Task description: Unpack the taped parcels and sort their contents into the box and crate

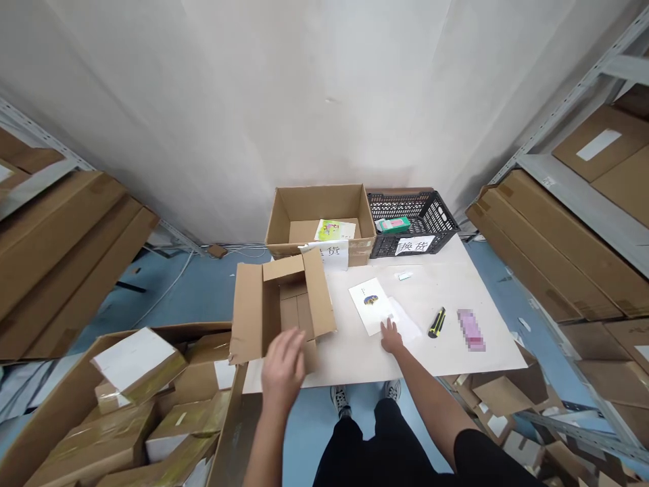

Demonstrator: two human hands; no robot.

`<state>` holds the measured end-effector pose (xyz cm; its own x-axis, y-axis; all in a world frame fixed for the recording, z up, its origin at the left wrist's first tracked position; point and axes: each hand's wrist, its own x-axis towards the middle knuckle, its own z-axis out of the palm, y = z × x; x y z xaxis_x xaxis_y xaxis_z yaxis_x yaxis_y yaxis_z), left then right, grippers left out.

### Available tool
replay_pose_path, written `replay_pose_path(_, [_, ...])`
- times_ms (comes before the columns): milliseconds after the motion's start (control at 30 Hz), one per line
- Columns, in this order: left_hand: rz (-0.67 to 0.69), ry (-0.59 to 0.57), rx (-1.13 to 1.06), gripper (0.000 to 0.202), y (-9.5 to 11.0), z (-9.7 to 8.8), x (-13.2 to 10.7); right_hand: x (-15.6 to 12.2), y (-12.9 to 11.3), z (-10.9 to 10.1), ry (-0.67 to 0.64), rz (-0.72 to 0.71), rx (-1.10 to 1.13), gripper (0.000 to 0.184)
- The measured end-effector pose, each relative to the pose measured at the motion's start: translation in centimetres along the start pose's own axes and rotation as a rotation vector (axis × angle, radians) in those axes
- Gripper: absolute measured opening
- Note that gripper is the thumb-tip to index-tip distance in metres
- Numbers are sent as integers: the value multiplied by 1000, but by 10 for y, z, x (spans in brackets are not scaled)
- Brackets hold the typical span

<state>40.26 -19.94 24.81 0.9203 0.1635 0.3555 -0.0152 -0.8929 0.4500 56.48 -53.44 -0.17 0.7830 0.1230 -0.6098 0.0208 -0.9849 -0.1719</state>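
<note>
My left hand (284, 368) is at the near flap of an open cardboard box (293, 312); its fingers are loosely bent and nothing shows in them. The box stands on the white table with its flaps folded outward, and its visible inside is bare. My right hand (391, 337) rests its outstretched fingers on the lower edge of a white booklet (366, 308) with a small coloured picture. Under and beside the booklet lies a white sheet of paper (406, 326). To the right is a yellow and black utility knife (437, 322).
At the table's back stand a carton (320, 196) holding a colourful booklet and a black plastic crate (441, 220) holding a green box. A pixelated pink object (471, 330) lies at right. A large carton (234, 412) of taped parcels is at left. Shelves (572, 203) flank both sides.
</note>
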Motion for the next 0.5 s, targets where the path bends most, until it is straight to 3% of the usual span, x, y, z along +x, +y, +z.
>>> replay_pose_path(100, [70, -153, -130, 44, 62, 34, 8, 5, 23, -8, 41, 175, 72, 84])
replay_pose_path(200, [83, -374, -246, 42, 97, 94, 13, 1, 54, -23, 172, 351, 137, 88])
replay_pose_path(267, [21, -512, -326, 41, 100, 145, 14, -6, 68, -33, 372, 359, 135, 87])
replay_pose_path(367, [-208, -715, -395, 49, 84, 225, 18, -12, 68, -42, 564, 112, 41, 87])
replay_pose_path(433, [-437, -758, -403, 51, 69, 271, 22, -10, 56, -41, 499, -123, -12, 90])
replay_pose_path(500, [-473, -744, -401, 45, 58, 306, 27, -3, 44, -34, 333, -265, -27, 95])
